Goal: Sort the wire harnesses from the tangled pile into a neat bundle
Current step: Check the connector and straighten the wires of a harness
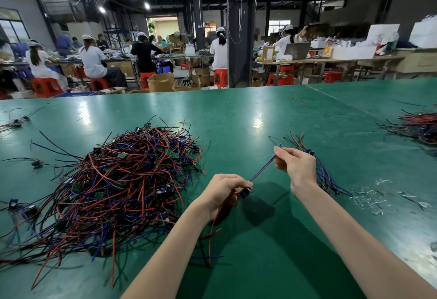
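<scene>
Holding one wire harness (pixel 261 172) stretched between them, the left hand (pixel 223 190) grips its blue end and the right hand (pixel 296 165) pinches its wires with its fingers (pixel 278 153), just right of the tangled pile (pixel 123 180) on the desk (pixel 236 114). The right hand also grips a small bundle (pixel 325 177), so I think a little is done and most of the pile is left.

Hidden or cut off
The picture's right edge cuts a second wire heap (pixel 416 127) at the far right of the bench (pixel 236 114); the right hand (pixel 298 166) covers the middle of the bundle (pixel 327 178); fingers (pixel 238 184) of the left hand (pixel 224 190) hide part of a dark connector (pixel 245 192).
</scene>
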`<state>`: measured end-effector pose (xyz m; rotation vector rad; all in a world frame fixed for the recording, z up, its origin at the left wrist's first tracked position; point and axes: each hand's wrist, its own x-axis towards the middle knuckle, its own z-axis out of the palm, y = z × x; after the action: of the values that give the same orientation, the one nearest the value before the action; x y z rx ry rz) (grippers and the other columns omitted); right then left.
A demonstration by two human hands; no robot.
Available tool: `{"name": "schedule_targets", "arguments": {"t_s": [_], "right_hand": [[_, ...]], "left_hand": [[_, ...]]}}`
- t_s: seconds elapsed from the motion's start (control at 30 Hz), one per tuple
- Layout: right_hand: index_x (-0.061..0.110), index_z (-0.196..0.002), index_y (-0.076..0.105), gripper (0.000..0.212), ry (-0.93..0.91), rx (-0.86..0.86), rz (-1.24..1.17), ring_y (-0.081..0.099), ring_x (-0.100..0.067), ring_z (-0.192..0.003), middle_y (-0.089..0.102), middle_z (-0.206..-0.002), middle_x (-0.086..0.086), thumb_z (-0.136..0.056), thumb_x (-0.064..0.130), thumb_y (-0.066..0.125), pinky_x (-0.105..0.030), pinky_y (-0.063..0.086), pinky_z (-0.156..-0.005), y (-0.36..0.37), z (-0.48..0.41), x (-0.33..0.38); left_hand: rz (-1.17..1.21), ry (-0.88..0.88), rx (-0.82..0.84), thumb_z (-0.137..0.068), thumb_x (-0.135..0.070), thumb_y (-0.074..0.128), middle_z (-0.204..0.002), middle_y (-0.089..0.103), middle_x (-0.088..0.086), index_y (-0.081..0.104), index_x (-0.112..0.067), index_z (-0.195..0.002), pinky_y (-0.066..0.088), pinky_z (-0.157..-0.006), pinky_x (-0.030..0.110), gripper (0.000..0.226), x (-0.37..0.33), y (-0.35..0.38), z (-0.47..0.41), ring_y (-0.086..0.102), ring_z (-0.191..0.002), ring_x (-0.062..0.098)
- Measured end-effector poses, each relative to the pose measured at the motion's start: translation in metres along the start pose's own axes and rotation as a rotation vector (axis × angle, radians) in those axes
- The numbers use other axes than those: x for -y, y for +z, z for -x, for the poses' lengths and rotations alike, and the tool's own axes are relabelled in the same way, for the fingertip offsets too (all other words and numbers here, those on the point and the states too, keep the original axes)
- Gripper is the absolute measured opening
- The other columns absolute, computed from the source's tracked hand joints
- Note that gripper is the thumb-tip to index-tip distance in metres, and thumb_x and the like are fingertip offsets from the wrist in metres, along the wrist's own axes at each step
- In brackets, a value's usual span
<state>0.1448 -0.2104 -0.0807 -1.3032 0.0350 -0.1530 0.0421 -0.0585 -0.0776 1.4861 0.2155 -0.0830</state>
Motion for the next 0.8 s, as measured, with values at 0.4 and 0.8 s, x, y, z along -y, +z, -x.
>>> {"name": "schedule_targets", "arguments": {"t_s": [0.4, 0.8], "right_hand": [[0.003, -0.081, 0.070, 0.004, -0.037, -0.002, 0.072, 0.056, -0.011, -0.053, 0.064, -0.067, -0.006, -0.079, 0.002, 0.072, -0.015, 0.052, -0.054, -0.004, -0.006, -0.008], [0.008, -0.074, 0.070, 0.008, -0.256, -0.053, 0.342, 0.055, -0.006, -0.049, 0.065, -0.059, 0.002, -0.080, 0.012, 0.074, -0.016, 0.046, -0.053, -0.003, -0.004, -0.005]], "left_hand": [[-0.028, 0.005, -0.010, -0.080, -0.004, 0.065, -0.055, 0.043, 0.006, 0.065, -0.007, -0.059, 0.024, -0.038, 0.015, 0.021, 0.002, 0.000, -0.001, 0.029, -0.042, 0.011], [-0.076, -0.007, 0.029, -0.079, -0.004, 0.064, -0.054, 0.044, 0.006, 0.069, -0.012, -0.052, 0.024, -0.037, 0.015, 0.028, 0.001, -0.004, 0.000, 0.032, -0.039, 0.009]]}}
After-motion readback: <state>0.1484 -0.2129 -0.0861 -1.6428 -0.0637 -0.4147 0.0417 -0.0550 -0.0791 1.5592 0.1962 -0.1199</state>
